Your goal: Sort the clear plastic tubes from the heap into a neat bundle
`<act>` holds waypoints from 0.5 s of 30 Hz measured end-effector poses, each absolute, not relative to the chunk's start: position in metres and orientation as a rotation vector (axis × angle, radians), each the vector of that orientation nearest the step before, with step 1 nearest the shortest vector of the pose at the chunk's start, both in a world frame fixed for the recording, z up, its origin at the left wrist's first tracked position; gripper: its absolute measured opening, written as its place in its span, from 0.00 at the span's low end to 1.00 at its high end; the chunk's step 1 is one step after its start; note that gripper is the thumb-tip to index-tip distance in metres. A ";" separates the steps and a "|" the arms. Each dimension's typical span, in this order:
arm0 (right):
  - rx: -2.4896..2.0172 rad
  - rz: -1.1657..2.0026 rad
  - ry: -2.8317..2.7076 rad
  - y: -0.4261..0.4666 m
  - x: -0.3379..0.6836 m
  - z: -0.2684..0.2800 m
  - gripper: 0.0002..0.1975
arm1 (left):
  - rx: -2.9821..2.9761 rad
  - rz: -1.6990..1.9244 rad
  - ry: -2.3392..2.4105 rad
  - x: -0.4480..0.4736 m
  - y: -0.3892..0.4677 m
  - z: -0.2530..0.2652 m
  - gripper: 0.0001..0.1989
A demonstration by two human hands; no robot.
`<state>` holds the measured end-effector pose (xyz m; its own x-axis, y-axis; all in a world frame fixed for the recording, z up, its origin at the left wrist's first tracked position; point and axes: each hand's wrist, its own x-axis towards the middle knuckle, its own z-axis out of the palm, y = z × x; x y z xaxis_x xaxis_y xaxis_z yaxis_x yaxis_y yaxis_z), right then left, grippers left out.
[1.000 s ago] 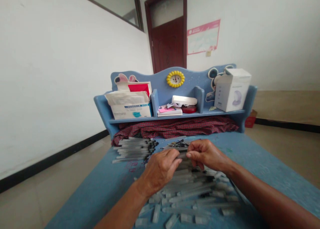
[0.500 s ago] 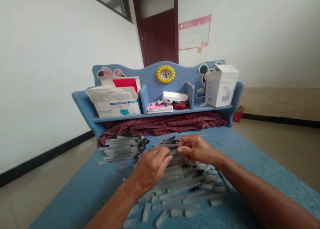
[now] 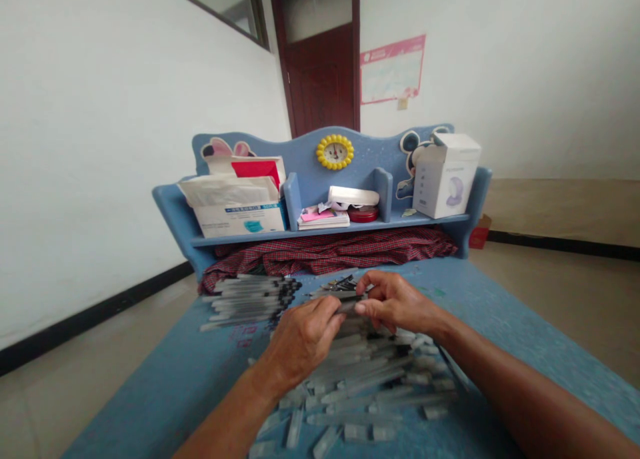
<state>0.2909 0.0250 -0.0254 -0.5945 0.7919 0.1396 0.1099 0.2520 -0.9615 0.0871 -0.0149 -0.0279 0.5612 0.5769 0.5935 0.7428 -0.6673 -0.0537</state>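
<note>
My left hand [image 3: 306,335] is closed around a translucent grey pen barrel [image 3: 350,304] over the middle of the table. At the barrel's right end, my right hand [image 3: 397,303] has its thumb and curled forefinger, with a dark part between them that is blurred. Beneath both hands spreads a loose pile of clear pen barrels and caps [image 3: 360,369]. To the left, a row of pen barrels with black ends [image 3: 250,300] lies side by side. Several thin dark pieces with shiny tips [image 3: 341,283] lie just behind the hands.
The blue table [image 3: 165,392] has a blue shelf [image 3: 295,145] along its back. On it stand a mask box [image 3: 240,219], a white box [image 3: 445,179], a round red tin [image 3: 363,214] and papers [image 3: 323,220]. A checked cloth [image 3: 320,252] is bunched below the shelf.
The view has shifted slightly. Both hands stay together at the pen barrel; my right forefinger has lifted a little away from the thumb.
</note>
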 end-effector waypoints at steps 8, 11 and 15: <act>-0.820 1.407 -1.886 0.024 0.289 -0.024 0.15 | -2.498 -0.798 -1.094 0.088 -0.016 -0.029 0.06; -0.856 1.367 -1.920 0.024 0.289 -0.024 0.14 | -2.493 -0.786 -1.088 0.088 -0.016 -0.028 0.07; -0.885 1.318 -1.957 0.023 0.289 -0.023 0.16 | -2.514 -0.767 -1.105 0.088 -0.014 -0.029 0.07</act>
<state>0.2892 0.0232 -0.0234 -0.5894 0.7990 0.1195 0.1896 0.2806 -0.9409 0.0879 -0.0142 -0.0286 0.5641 0.5924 0.5753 0.7461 -0.6641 -0.0477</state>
